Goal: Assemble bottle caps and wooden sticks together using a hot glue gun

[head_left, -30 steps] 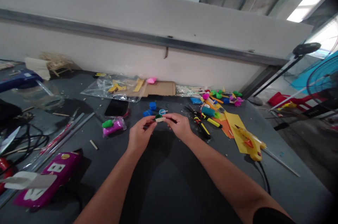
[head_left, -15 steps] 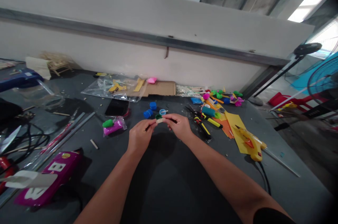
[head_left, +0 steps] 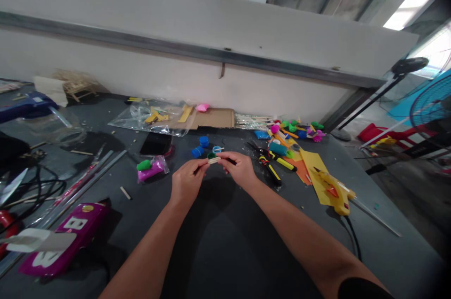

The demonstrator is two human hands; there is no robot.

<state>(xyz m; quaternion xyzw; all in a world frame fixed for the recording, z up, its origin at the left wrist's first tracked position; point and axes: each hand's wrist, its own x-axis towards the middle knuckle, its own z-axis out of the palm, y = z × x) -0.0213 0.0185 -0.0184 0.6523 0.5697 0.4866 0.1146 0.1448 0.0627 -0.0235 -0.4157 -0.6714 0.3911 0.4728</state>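
Observation:
Between my two hands is a short pale wooden stick piece [head_left: 213,161], perhaps more than one laid together; the fingers hide its ends. My left hand [head_left: 188,178] pinches its left end, and my right hand [head_left: 239,167] pinches the right end. Just beyond the fingertips stand a small green pot [head_left: 211,155] and a light blue ring-like lid [head_left: 217,149] with a small stick across it. Two blue little tubs [head_left: 198,151] sit left of these. Black-and-yellow pliers [head_left: 270,170] lie to the right of my right hand.
On the right, a yellow glue gun [head_left: 336,193] rests on yellow paper [head_left: 312,172]. Left lie a phone [head_left: 155,143], a bag of purple clay [head_left: 152,168] and a purple power strip [head_left: 68,238]. Cardboard [head_left: 214,118] and a plastic bag [head_left: 141,118] are along the back, before a white partition [head_left: 158,64].

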